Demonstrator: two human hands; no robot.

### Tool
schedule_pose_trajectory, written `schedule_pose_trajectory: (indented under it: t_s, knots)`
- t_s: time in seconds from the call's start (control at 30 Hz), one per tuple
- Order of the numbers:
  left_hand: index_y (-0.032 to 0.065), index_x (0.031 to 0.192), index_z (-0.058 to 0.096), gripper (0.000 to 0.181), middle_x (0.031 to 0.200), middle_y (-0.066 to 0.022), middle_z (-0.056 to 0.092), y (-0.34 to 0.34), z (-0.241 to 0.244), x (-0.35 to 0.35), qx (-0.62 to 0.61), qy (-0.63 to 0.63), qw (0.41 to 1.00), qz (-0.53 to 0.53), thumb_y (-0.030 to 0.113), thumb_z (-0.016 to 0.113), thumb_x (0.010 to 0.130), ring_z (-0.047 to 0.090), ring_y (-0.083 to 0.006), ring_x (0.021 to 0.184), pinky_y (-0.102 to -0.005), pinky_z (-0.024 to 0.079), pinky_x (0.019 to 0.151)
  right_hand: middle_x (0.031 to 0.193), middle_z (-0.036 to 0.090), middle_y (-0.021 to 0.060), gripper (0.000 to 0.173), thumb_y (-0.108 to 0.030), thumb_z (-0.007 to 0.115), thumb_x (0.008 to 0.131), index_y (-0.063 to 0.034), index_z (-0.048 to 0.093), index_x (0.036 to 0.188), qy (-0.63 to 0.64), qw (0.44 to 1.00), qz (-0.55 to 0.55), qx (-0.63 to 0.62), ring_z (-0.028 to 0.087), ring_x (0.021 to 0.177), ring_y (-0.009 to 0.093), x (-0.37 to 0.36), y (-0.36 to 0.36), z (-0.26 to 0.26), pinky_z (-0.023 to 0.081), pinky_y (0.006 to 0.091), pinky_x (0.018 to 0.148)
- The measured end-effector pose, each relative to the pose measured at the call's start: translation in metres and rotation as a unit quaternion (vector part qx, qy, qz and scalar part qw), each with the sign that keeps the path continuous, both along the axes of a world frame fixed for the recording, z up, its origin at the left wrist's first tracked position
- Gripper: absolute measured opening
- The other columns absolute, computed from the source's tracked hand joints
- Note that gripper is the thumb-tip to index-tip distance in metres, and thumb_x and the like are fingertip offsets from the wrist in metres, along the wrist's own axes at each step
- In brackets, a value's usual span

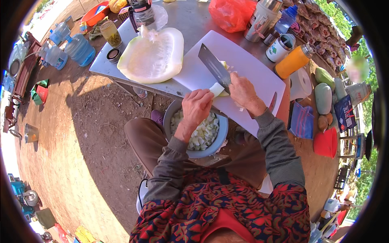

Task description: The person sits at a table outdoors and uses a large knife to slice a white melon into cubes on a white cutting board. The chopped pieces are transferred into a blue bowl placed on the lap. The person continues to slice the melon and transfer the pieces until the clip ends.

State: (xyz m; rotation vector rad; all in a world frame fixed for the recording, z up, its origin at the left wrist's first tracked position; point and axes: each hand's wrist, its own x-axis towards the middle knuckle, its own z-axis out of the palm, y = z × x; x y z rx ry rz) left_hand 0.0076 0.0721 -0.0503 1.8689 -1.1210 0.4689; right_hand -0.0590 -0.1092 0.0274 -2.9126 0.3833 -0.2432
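Note:
My right hand (243,92) grips the handle of a broad-bladed kitchen knife (215,65), its blade pointing up and left over the white cutting board (249,57). My left hand (197,106) holds a pale piece of melon or gourd (217,89) at the board's near left edge, close to the blade. Small scraps lie on the board behind and beside the knife. Left of the board, a large hollowed half of pale winter melon (152,57) rests on the metal table. Below my left hand, a blue-grey basin (223,127) between my knees holds many cut pale cubes (202,136).
An orange bottle (293,60), a white mug (277,50), a steel flask (261,19) and a red plastic bag (231,13) stand along the table's right and far side. A glass jar (111,33) and its lid (113,55) are at left. Whole gourds (323,97) lie to the right.

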Motion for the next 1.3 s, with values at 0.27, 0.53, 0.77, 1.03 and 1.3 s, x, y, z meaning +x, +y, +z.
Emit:
schedule_pose_trajectory:
  t_s: [0.27,0.53,0.77,1.03,1.3]
  knots:
    - [0.0134,0.091,0.064,0.022,0.099,0.0009,0.068,-0.005,0.002,0.003,0.019,-0.021,1.0,0.01,0.007,0.072,0.071,0.066,-0.0222,0.09,-0.0358,0.05,0.075,0.078,0.063,0.0222,0.012,-0.003,0.057,0.085,-0.0005,0.047,0.093,0.0,0.998,0.066,-0.005,0.063,0.077,0.044,-0.044,0.019,0.032,0.05,0.0515,0.067]
    - [0.0134,0.091,0.064,0.024,0.1,0.0006,0.068,-0.012,0.004,0.003,0.017,-0.02,1.0,0.001,0.007,0.073,0.07,0.066,-0.0231,0.09,-0.0367,0.052,0.076,0.079,0.064,0.0239,0.015,-0.004,0.056,0.083,-0.0005,0.05,0.096,-0.002,1.0,0.019,0.021,0.063,0.077,0.044,-0.009,-0.006,-0.008,0.05,0.0529,0.068]
    - [0.0137,0.092,0.063,0.024,0.101,0.0018,0.067,-0.02,0.004,0.01,0.058,-0.031,0.998,0.005,0.005,0.07,0.071,0.065,-0.0227,0.091,-0.0368,0.053,0.075,0.078,0.063,0.0244,0.014,-0.005,0.056,0.083,-0.001,0.05,0.095,-0.05,0.998,-0.013,0.04,0.063,0.078,0.046,-0.025,-0.011,0.004,0.049,0.0538,0.068]
    - [0.0137,0.09,0.062,0.018,0.101,0.0027,0.066,-0.029,0.009,0.017,0.113,-0.052,0.992,-0.017,0.008,0.066,0.074,0.064,-0.0221,0.087,-0.0373,0.053,0.071,0.078,0.064,0.0219,0.015,-0.003,0.056,0.082,-0.0009,0.051,0.096,0.004,0.998,0.057,-0.013,0.064,0.077,0.043,-0.042,0.005,0.027,0.051,0.0503,0.067]
    - [0.0131,0.09,0.061,0.018,0.096,0.0022,0.066,-0.027,0.015,0.018,0.065,-0.044,0.995,-0.053,0.006,0.065,0.074,0.064,-0.0235,0.083,-0.0386,0.053,0.069,0.077,0.062,0.0267,0.014,-0.007,0.055,0.084,0.0019,0.051,0.095,-0.057,0.994,-0.01,0.089,0.061,0.075,0.049,-0.004,-0.026,-0.013,0.049,0.0539,0.068]
